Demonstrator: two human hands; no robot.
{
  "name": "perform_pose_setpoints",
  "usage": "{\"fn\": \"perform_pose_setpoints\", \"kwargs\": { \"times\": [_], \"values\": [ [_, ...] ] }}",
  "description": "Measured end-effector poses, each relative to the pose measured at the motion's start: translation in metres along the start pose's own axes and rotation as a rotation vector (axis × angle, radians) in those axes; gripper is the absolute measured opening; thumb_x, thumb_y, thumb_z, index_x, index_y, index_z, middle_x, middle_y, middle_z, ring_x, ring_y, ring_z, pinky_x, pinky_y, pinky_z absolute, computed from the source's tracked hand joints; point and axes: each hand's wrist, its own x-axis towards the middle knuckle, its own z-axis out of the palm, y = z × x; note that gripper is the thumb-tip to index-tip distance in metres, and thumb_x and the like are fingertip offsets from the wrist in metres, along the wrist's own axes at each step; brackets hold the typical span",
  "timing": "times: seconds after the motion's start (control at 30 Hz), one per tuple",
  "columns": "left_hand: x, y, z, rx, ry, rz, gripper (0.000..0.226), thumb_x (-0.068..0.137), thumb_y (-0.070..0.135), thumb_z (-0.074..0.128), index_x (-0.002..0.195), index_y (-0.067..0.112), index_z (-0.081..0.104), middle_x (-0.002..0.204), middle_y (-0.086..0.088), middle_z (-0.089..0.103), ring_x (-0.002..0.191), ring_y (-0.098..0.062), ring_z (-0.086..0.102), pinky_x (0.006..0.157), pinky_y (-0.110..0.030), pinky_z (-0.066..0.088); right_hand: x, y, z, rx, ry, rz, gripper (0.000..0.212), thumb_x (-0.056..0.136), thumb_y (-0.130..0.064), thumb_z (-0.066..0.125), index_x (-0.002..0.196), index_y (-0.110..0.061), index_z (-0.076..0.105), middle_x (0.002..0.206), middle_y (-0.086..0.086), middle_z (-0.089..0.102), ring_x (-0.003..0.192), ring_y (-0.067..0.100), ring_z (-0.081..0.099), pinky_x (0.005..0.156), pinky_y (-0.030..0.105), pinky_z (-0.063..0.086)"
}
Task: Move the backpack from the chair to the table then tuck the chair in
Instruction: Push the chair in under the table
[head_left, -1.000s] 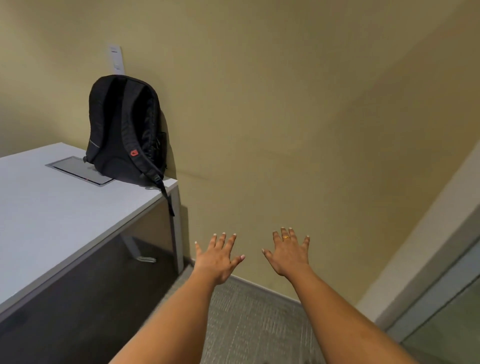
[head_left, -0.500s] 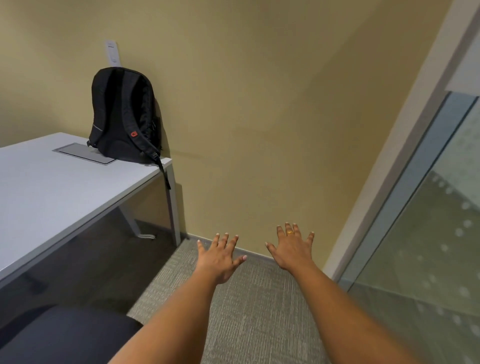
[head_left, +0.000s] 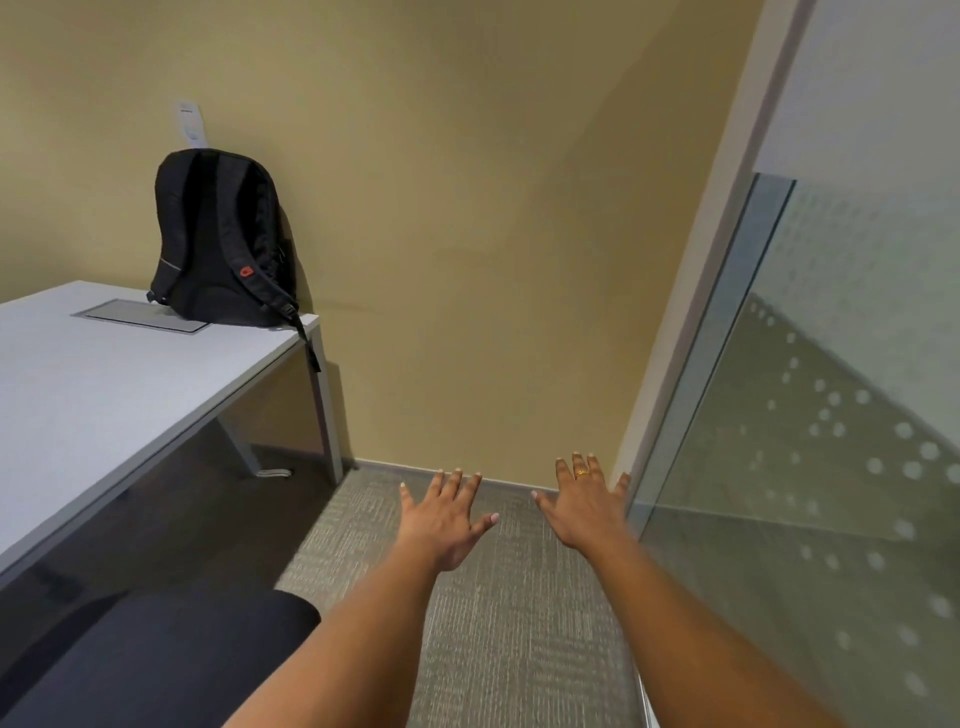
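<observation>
Backpack (head_left: 223, 239) upright on table (head_left: 104, 374), well apart from left hand (head_left: 447, 519) and right hand (head_left: 587, 506), each grip released

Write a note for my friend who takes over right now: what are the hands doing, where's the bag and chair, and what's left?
Left hand: open, fingers spread, holding nothing, out over the carpet.
Right hand: open and empty too, a ring on one finger, near the glass panel.
Backpack: upright at the far corner of the table, leaning on the wall, one strap hanging over the edge.
Chair: a dark part shows at the bottom left, in front of the table.
Done: backpack moved to the table.
Left: take hold of the chair and push it in under the table.
</observation>
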Motion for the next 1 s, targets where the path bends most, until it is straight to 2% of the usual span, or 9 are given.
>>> {"fn": "perform_pose_setpoints", "kwargs": {
  "times": [0.47, 0.7, 0.83, 1.0],
  "values": [
    [-0.121, 0.002, 0.030, 0.057, -0.026, 0.143, 0.069, 0.094, 0.060, 0.016, 0.150, 0.024, -0.003, 0.159, -0.003, -0.002, 0.146, -0.022, -0.004, 0.113, -0.060, 0.001, -0.154, -0.009, 0.022, 0.000, 0.024, 0.129, 0.069, 0.093, -0.058, 0.025, 0.148, -0.018, 0.010, 0.158, 0.007, 0.006, 0.145, 0.024, 0.001, 0.110, 0.062, 0.001],
    [-0.163, 0.022, 0.029, 0.086, 0.029, 0.236, 0.069, 0.094, 0.060, 0.016, 0.150, 0.022, -0.001, 0.159, -0.004, -0.001, 0.146, -0.022, -0.005, 0.113, -0.061, 0.000, -0.223, -0.002, 0.023, -0.018, 0.027, 0.156, 0.067, 0.095, -0.056, 0.023, 0.148, -0.018, 0.010, 0.158, 0.006, 0.005, 0.145, 0.024, 0.000, 0.110, 0.062, -0.001],
    [-0.187, 0.025, 0.020, 0.091, 0.073, 0.237, 0.070, 0.094, 0.060, 0.016, 0.150, 0.022, 0.000, 0.159, -0.003, 0.001, 0.146, -0.022, -0.005, 0.113, -0.060, 0.000, -0.259, 0.002, 0.021, 0.003, 0.040, 0.169, 0.066, 0.095, -0.055, 0.023, 0.148, -0.018, 0.010, 0.158, 0.006, 0.005, 0.145, 0.024, -0.001, 0.110, 0.062, 0.001],
    [-0.240, 0.035, 0.033, 0.129, 0.049, 0.239, 0.070, 0.093, 0.061, 0.015, 0.150, 0.022, 0.000, 0.159, -0.004, -0.001, 0.146, -0.022, -0.006, 0.113, -0.061, 0.000, -0.315, 0.004, 0.021, 0.019, 0.045, 0.178, 0.067, 0.095, -0.056, 0.023, 0.148, -0.019, 0.010, 0.158, 0.006, 0.006, 0.145, 0.024, 0.000, 0.110, 0.061, 0.002]
  ]
}}
